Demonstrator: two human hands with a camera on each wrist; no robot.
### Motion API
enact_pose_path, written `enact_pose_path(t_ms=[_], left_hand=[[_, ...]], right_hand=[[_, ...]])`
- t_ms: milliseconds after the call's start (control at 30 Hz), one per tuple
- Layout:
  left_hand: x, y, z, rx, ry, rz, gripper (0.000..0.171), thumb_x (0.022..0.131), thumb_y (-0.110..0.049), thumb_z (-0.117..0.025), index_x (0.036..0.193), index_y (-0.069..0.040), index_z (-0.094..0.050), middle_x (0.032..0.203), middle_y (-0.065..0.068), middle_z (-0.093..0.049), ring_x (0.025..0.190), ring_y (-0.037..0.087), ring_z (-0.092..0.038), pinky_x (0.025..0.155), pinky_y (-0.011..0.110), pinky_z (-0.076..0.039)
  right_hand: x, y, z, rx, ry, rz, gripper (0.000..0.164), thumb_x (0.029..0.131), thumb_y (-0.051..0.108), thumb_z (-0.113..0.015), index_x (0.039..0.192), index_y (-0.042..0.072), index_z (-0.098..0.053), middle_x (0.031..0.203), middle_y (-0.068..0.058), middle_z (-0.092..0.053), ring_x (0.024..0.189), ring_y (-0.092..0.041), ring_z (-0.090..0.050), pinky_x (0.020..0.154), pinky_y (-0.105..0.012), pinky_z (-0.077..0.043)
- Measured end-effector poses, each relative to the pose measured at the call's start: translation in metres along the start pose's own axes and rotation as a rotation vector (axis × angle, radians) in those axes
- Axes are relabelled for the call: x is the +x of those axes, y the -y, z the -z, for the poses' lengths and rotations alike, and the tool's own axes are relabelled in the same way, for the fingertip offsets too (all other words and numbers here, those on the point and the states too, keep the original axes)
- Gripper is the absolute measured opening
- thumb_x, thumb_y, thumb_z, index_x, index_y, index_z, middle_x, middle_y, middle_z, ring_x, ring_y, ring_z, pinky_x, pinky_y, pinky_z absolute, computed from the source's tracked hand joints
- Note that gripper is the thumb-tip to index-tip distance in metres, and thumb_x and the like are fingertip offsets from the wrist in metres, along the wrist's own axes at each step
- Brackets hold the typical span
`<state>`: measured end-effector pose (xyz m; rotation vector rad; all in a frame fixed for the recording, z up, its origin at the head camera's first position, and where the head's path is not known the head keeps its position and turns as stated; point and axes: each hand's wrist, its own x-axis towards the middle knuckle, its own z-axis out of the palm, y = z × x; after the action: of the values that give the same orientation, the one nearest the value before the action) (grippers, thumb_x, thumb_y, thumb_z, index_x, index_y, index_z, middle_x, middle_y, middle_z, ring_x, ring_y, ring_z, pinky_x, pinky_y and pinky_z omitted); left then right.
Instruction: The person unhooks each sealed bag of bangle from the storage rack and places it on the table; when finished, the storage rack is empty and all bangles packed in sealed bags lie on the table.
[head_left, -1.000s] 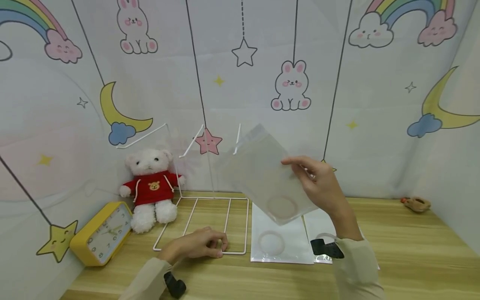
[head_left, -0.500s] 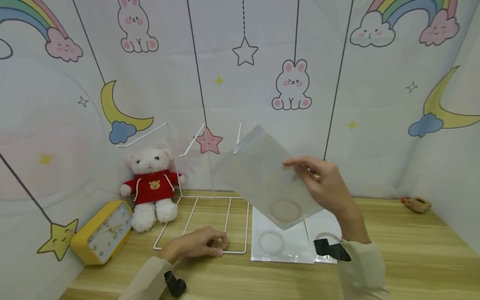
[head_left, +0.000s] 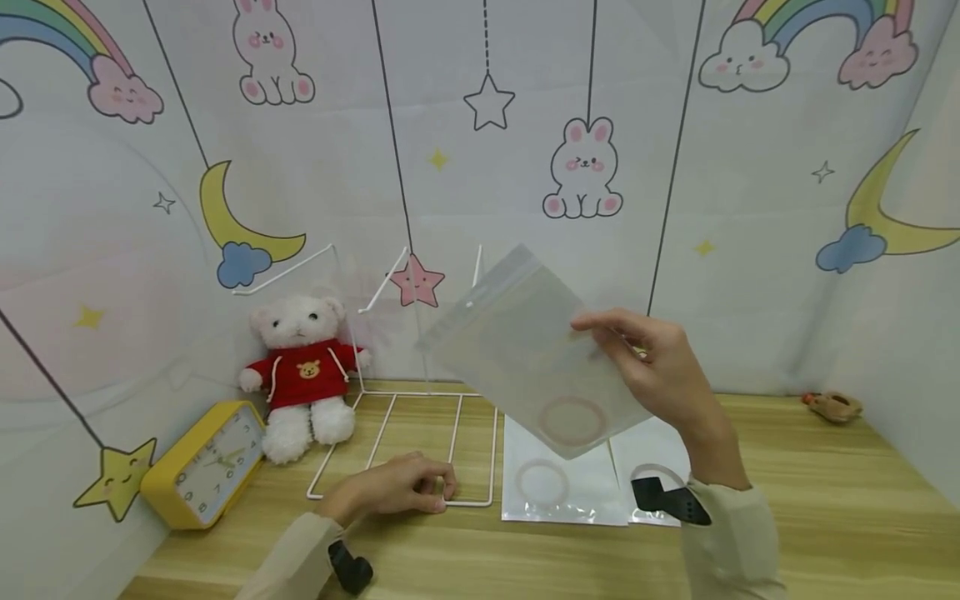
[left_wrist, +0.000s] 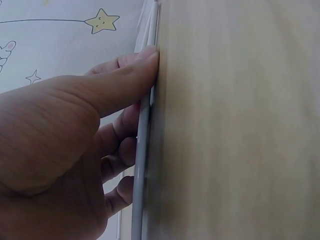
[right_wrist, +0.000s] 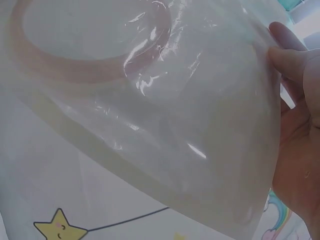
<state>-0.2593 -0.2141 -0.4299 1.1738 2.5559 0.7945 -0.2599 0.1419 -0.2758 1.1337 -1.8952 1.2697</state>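
Observation:
My right hand (head_left: 648, 358) pinches the edge of a translucent frosted plastic bag (head_left: 517, 342) between thumb and fingers. The bag hangs tilted in the air, with a clearer strip along its upper left side. A pinkish ring (right_wrist: 85, 70) shows in its lower corner; whether it is inside or printed, I cannot tell. On the tabletop, my left hand (head_left: 397, 485) holds the front wire of a white wire rack (head_left: 492, 467), thumb and fingertip against the wire in the left wrist view. Two similar bags lie flat right of the rack, one (head_left: 570, 492) partly overlapped by the raised bag, the other (head_left: 652, 446) behind the right wrist.
A white teddy bear (head_left: 307, 375) in a red hoodie sits at the rack's left. In front of it stands a yellow alarm clock (head_left: 202, 467). A small brown ornament (head_left: 834, 407) lies at the far right, near the patterned backdrop (head_left: 750, 183).
The right hand has shifted a little to the right, and the bag faces the head camera slightly more. My left hand stays on the rack's wire.

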Motion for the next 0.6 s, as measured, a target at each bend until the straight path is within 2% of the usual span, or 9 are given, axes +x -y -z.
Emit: enact_pose_path(t_ms=[367, 600], left_hand=[[0.000, -0.003, -0.001, 0.006, -0.003, -0.006, 0.009, 0.094, -0.024, -0.069, 0.095, -0.019, -0.062, 0.072, -0.012, -0.051, 0.075, 0.005, -0.047, 0.072, 0.023, -0.035], [-0.002, -0.004, 0.000, -0.002, -0.002, 0.041, 0.008, 0.095, -0.026, -0.069, 0.096, -0.022, -0.062, 0.075, -0.012, -0.052, 0.080, 0.008, -0.045, 0.073, 0.026, -0.034]], right_hand=[[-0.004, 0.003, 0.020, -0.013, -0.080, -0.008, 0.029, 0.089, -0.018, -0.060, 0.105, 0.001, -0.075, 0.105, -0.006, -0.074, 0.092, -0.008, -0.066, 0.079, -0.017, -0.049], [-0.010, -0.001, 0.038, -0.074, -0.157, -0.023, 0.030, 0.089, -0.021, -0.058, 0.106, -0.002, -0.073, 0.105, -0.006, -0.074, 0.092, -0.008, -0.066, 0.075, -0.015, -0.049]])
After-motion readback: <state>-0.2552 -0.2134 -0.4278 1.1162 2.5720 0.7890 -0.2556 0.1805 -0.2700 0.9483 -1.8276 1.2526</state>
